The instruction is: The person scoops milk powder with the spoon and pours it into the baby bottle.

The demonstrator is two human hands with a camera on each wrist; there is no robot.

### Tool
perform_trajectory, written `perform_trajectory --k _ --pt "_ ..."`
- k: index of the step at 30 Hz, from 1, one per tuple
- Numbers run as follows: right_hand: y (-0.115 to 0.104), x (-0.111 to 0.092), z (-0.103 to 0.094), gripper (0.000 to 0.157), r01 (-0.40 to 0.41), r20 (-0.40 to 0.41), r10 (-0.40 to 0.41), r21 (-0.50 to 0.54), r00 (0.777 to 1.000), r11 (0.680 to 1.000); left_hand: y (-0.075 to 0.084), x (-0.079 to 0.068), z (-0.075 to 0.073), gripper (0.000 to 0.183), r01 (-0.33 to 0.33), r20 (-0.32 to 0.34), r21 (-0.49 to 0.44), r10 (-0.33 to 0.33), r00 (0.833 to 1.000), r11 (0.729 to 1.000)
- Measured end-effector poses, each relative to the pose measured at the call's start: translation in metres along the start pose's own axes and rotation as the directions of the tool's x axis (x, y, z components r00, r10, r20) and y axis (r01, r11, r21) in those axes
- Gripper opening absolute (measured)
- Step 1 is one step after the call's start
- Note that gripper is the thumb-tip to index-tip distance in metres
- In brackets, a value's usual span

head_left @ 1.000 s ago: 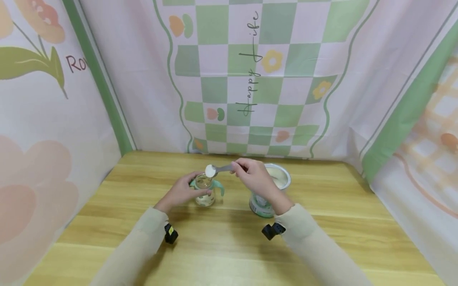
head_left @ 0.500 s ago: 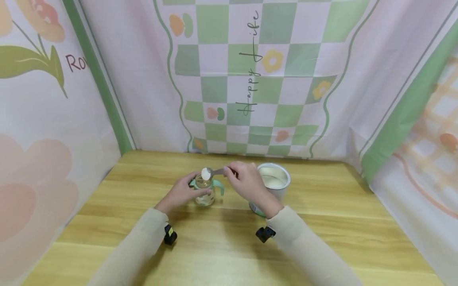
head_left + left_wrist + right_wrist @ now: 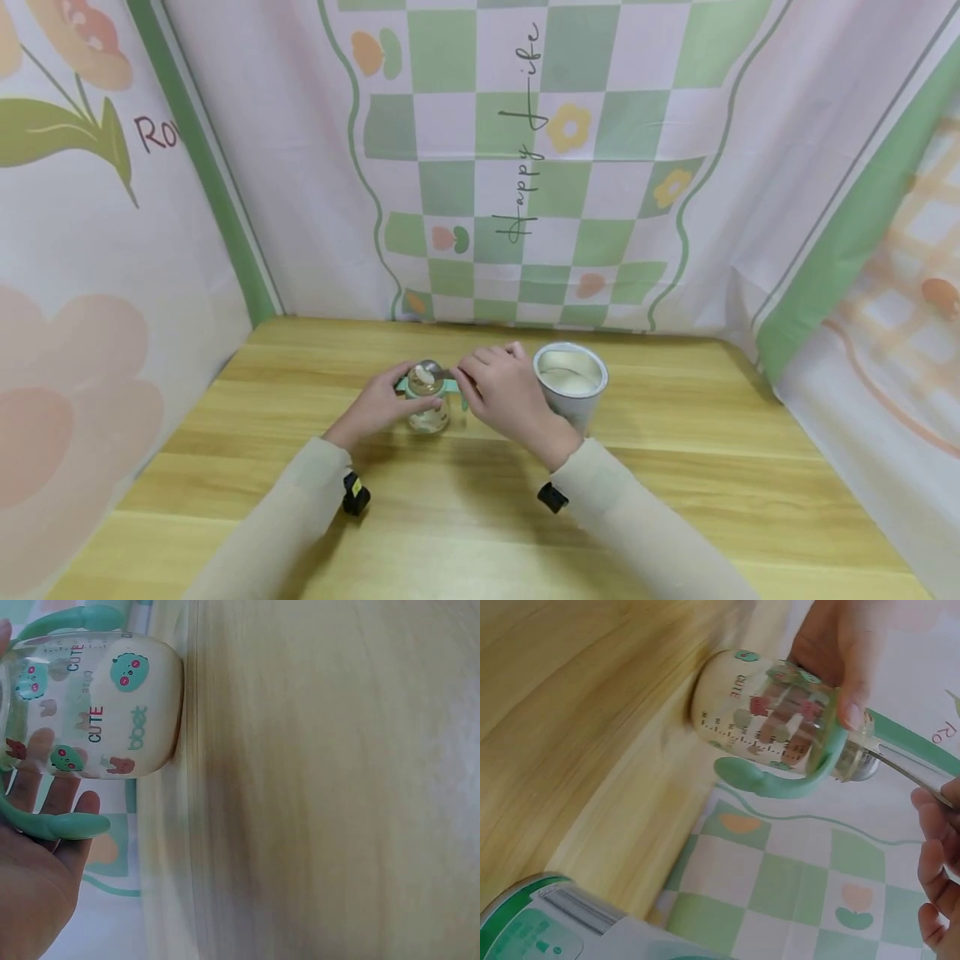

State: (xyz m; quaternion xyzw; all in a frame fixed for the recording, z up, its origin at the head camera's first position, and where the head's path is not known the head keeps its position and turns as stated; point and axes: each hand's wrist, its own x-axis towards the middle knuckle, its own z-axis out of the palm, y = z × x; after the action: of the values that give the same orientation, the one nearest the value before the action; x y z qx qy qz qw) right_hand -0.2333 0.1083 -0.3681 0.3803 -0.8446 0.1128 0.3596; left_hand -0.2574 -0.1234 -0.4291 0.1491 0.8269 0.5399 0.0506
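A clear baby bottle (image 3: 429, 419) with green handles and printed cartoon figures stands upright on the table, its mouth uncovered. My left hand (image 3: 377, 405) holds it around the neck; in the left wrist view the bottle (image 3: 97, 705) shows pale contents low down. My right hand (image 3: 508, 398) pinches the handle of a metal spoon (image 3: 907, 774). The spoon's bowl is tilted at the bottle's mouth, with some white powder in it. Beside my right wrist stands an open can (image 3: 576, 408) of pale powder, its lower part hidden by the arm.
The wooden table (image 3: 450, 525) reaches to a hanging cloth (image 3: 495, 183) with green checks at the back. More printed cloth hangs on the left and right sides. A black camera (image 3: 553, 497) sits on the right wrist, another on the left.
My right hand has moved left and turned over, lowering and tipping the spoon into the bottle's mouth. Less powder shows in the spoon's bowl. The left hand and bottle have stayed put.
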Motion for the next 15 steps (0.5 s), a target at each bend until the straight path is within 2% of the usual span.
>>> perform_trajectory --k 7,15 --pt "0.0 -0.0039 0.0039 0.015 0.082 -0.025 -0.085 -0.105 0.996 0.991 0.0006 0.0 -0.0007 0.076 0.004 0.002 0.005 -0.004 1.0 1.0" --pt "-0.0005 -0.0078 -0.0003 0.012 0.192 -0.012 -0.198 -0.189 0.98 0.963 -0.0028 0.0012 -0.0006 0.076 0.002 -0.005 0.028 -0.001 1.0 1.0"
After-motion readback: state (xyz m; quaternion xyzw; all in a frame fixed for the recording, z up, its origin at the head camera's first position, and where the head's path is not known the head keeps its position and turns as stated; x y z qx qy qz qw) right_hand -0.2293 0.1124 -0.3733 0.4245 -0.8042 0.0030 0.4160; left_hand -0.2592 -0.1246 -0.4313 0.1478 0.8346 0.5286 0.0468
